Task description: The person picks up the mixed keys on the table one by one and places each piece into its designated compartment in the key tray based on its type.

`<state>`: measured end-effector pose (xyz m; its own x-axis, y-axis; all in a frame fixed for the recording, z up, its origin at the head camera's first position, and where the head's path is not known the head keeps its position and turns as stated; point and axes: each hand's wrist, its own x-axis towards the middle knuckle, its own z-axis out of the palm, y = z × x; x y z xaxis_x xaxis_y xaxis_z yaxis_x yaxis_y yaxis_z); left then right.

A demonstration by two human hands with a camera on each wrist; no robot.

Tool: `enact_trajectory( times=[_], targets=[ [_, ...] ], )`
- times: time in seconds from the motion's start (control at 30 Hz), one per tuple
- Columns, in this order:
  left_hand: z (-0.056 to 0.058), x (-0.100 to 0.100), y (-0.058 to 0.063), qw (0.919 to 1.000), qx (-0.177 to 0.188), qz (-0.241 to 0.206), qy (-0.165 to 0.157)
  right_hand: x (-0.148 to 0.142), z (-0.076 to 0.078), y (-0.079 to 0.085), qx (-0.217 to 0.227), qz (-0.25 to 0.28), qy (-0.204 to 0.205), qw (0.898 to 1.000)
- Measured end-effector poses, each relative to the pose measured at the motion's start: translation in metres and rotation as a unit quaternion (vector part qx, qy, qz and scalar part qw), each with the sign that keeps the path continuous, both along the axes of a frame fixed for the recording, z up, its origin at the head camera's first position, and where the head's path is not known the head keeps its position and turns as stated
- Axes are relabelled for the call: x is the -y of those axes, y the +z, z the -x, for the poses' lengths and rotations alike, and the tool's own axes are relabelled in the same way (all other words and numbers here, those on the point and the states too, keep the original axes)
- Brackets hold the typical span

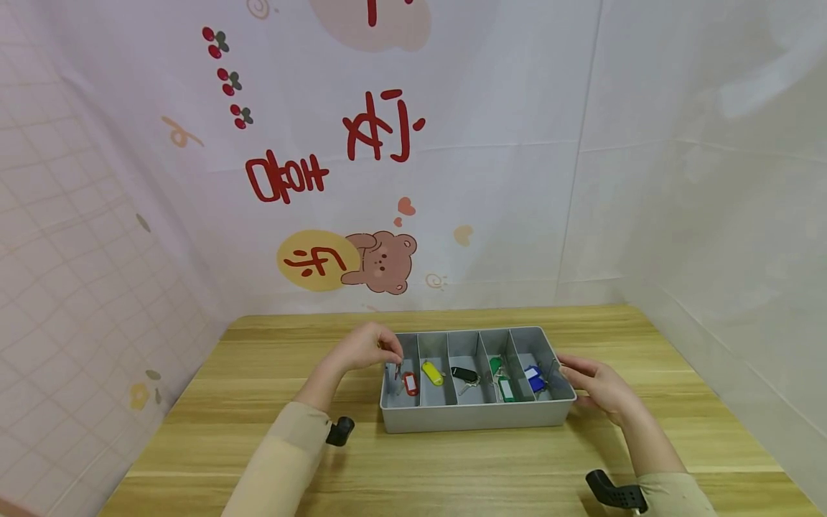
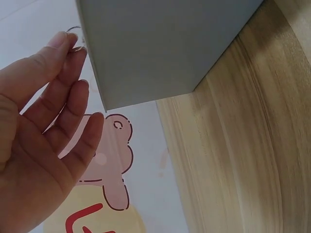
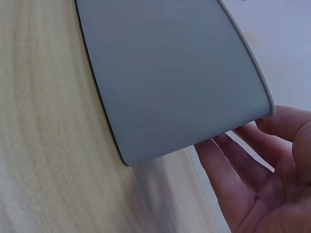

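Observation:
A grey divided tray (image 1: pixel 474 416) stands on the table, with key tags and keys in its compartments. My left hand (image 1: pixel 371 348) is over the left end and pinches a thin metal ring (image 2: pixel 74 27) between thumb and forefinger; what hangs from it is mostly hidden. Below it lies a red key tag (image 1: pixel 410 383) in the leftmost compartment. To the right lie a yellow tag (image 1: pixel 432 373), a black tag (image 1: pixel 464 374), green tags (image 1: pixel 506 389) and blue tags (image 1: pixel 535 379). My right hand (image 1: pixel 601 388) rests against the tray's right end, fairly straight fingers along its wall, thumb at the rim.
The wooden table (image 1: pixel 465 467) extends in front of the tray and to both sides. Behind it hangs a white printed cloth (image 1: pixel 504 179) with a bear and red writing. A black wrist camera (image 1: pixel 340 431) sits at the left cuff, another camera (image 1: pixel 614 492) at the right.

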<state>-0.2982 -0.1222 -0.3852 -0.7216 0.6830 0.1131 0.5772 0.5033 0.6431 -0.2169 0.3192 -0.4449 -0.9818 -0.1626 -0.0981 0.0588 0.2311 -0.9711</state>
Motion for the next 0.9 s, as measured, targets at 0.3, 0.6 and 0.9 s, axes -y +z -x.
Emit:
enact_trajectory(
  times=[0.3, 0.6, 0.9],
  targets=[
    [-0.002, 0.002, 0.008, 0.9993, 0.020, 0.017, 0.027, 0.000, -0.001, 0.000, 0.007, -0.012, -0.002, 1.000],
    [-0.006, 0.008, 0.017, 0.9991, 0.017, 0.016, 0.035, 0.001, 0.001, 0.000, 0.007, -0.008, -0.001, 1.000],
    [-0.010, 0.015, 0.017, 0.9990, -0.030, 0.019, 0.028, 0.001, 0.000, 0.002, 0.007, -0.021, 0.001, 1.000]
  ],
)
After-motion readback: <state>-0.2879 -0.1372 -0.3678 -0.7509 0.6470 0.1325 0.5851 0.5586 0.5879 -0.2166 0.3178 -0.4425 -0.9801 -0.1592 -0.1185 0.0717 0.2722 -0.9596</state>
